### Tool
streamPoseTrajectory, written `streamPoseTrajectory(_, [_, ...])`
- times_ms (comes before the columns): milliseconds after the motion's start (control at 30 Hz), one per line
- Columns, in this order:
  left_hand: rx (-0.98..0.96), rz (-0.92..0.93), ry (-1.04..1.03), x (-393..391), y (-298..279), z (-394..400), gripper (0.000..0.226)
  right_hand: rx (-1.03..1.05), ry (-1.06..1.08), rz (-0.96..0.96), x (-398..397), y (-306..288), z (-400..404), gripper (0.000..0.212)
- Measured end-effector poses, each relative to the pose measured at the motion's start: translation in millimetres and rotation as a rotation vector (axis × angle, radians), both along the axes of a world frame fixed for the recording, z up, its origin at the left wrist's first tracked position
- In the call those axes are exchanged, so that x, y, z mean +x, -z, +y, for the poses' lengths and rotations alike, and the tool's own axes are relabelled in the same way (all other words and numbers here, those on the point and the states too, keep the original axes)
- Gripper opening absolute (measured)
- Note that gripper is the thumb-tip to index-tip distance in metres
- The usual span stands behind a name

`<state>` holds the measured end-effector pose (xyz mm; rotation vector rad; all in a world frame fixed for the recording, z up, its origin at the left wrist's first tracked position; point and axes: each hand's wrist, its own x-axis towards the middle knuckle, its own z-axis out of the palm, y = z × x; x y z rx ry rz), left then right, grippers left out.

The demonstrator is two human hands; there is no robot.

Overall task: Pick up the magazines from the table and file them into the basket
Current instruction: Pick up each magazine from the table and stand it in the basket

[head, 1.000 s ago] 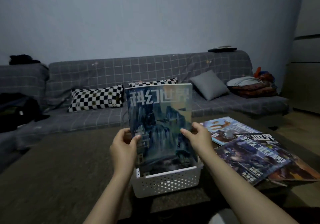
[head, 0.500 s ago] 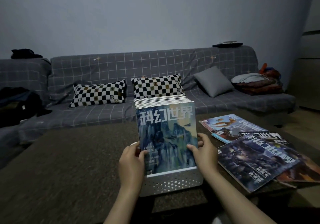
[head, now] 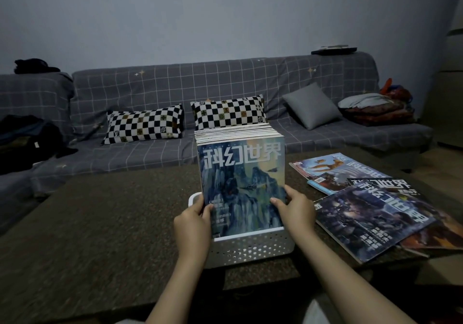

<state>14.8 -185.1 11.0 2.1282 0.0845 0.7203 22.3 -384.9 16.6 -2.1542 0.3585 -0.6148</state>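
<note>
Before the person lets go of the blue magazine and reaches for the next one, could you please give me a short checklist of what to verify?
1. Blue magazine upright at the front of the white basket, lower edge inside the rim: ok.
2. Left hand and right hand each have a grip on a side edge: ok.
3. Magazine resting on the basket floor: cannot tell, the wall hides it.
4. Room for more behind the filed row: cannot tell.
5. Loose magazines still on the table, to the right: ok, several overlap there.
</note>
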Motion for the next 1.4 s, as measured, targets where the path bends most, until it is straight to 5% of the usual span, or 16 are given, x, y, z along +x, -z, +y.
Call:
streamPoseTrajectory(200, [-0.105,-0.123,0.043,-15.2,-0.5,-13.2,0.058,0.13,-0.105,-0.043,-6.7,-2.8,-4.1,0.056])
streamPoseTrajectory(333, [-0.073,-0.266,0.062,-27.6,-3.7,-33.9,0.043,0.122,-0.1,-0.107,-22.5,0.6,-13.3,0.049])
streamPoseTrajectory(633, [-0.042,-0.253,0.498,-45.1,5.1,-134.8,0.023,0.123,0.078,-0.087,-65.0,26.0,-79.0,0.03])
streamPoseTrajectory(900, [0.117,0.057,0.749,-18.7,39.5,-227.9,0.039,0.078,0.318,0.134,-89.8,52.7,-150.8,0.04])
streamPoseTrajectory(1100, [0.437,0.21,0.681,29.7,65.4,-266.2,0.046,0.119,0.323,0.275,-82.1,66.0,-174.4,0.054])
streamPoseTrajectory(1400, [0.642,0.337,0.571,83.1,75.7,-291.3,0.067,0.083,0.394,0.312,-68.5,73.8,-188.4,0.068])
